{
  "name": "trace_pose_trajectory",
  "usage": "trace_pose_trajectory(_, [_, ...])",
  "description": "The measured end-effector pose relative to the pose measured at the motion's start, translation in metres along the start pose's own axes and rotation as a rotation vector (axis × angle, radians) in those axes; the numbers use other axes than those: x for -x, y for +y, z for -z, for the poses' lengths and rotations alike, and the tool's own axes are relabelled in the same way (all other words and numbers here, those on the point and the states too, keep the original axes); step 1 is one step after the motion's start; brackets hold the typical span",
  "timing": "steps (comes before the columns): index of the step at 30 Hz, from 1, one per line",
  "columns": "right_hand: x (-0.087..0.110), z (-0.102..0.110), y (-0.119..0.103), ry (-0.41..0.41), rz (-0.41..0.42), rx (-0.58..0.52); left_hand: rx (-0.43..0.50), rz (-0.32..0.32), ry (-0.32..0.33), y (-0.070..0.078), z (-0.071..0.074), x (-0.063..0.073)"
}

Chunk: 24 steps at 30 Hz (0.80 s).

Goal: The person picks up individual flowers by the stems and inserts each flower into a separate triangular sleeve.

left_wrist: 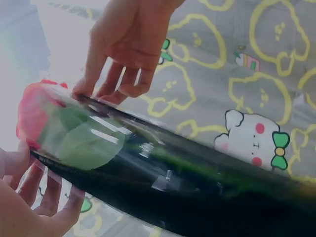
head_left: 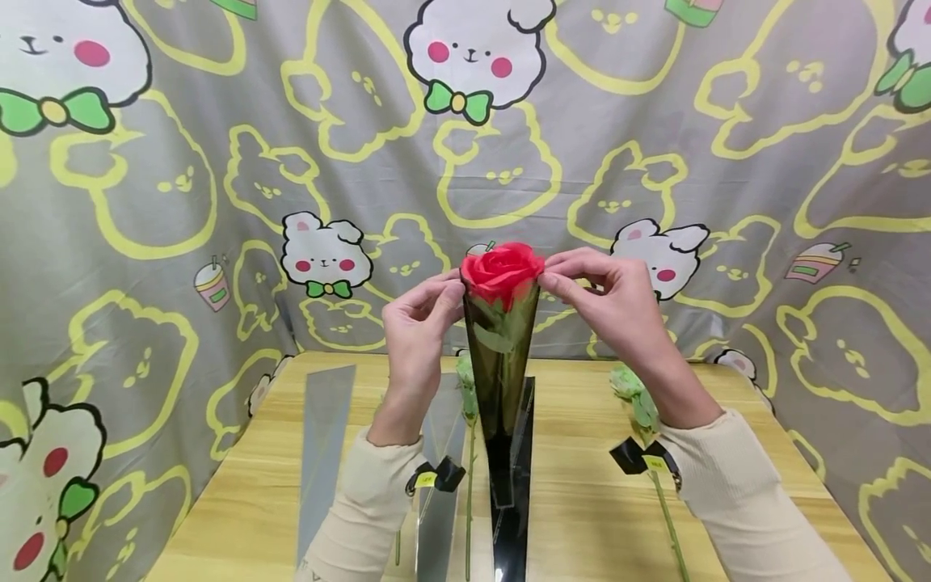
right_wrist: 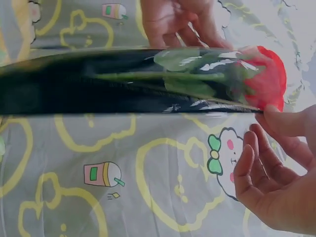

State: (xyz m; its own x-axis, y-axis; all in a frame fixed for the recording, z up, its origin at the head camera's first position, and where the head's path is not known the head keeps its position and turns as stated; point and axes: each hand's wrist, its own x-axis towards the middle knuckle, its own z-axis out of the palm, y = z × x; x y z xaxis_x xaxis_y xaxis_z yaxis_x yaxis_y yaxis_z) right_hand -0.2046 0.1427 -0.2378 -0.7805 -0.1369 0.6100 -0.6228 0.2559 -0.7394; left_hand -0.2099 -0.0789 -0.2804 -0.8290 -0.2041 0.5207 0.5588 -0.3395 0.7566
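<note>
A red rose (head_left: 502, 271) stands upright inside a see-through black flower sleeve (head_left: 502, 380), which tapers to a narrow bottom above the table. With thumb and fingers, my left hand (head_left: 420, 335) pinches the left side of the sleeve's top edge. On the opposite side, my right hand (head_left: 618, 299) pinches the same rim close to the petals. The left wrist view shows green leaves (left_wrist: 89, 140) through the film, below the bloom. In the right wrist view the stem (right_wrist: 148, 77) runs lengthwise inside, and its lower end is lost in the dark part of the sleeve.
On the wooden table (head_left: 582, 501) lie a grey flat sleeve (head_left: 326, 436), another grey sleeve (head_left: 436, 525) and a black one (head_left: 511, 533). Pale green flowers (head_left: 633, 388) on long stems lie among them. A patterned curtain (head_left: 502, 186) encloses the back and sides.
</note>
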Motion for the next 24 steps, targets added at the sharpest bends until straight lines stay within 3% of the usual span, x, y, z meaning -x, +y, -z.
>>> trace_pose_trajectory(14, [-0.0053, 0.0018, -0.0037, 0.026, 0.014, -0.02, 0.004, 0.024, 0.014, 0.001, -0.0008, -0.0016])
trace_pose_trajectory(24, [-0.0081, 0.0039, -0.0047, 0.03, 0.006, -0.011, -0.022, 0.013, -0.033, 0.0059, -0.0029, -0.0058])
